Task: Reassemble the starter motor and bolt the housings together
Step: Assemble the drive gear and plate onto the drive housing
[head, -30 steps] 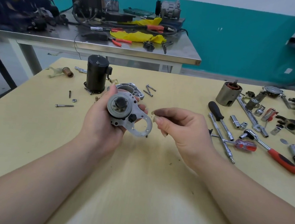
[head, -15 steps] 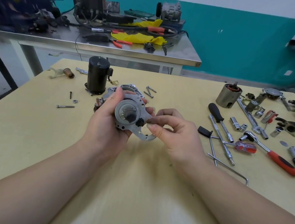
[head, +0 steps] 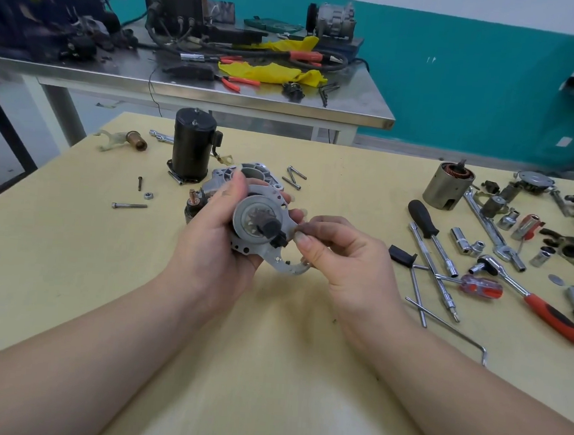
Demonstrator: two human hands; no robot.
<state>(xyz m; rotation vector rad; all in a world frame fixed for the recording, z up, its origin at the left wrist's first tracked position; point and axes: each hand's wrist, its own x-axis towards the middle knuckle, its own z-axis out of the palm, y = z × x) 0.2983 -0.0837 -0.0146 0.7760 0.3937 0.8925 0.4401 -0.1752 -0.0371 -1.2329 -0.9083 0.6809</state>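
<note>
**wrenchguy:** where's the starter at rn?

**benchcam:** left hand [head: 215, 242] has its fingers wrapped round the starter housing [head: 261, 222], held up above the yellow table [head: 70, 251]. right hand [head: 347, 256] pinches something small and dark at the plate's edge, can't tell what. black motor can [head: 192, 148] stands upright behind, 2 bolts [head: 294, 177] near it.

Both forearms are bare from the bottom edge of the view up to the wrists, with no sleeve, glove, watch or ring to be seen. The left hand [head: 220, 243] has dark grease smudges on the thumb and knuckles. The right hand [head: 347, 256] has short, unpainted nails and a grease-blackened forefinger tip.
</note>
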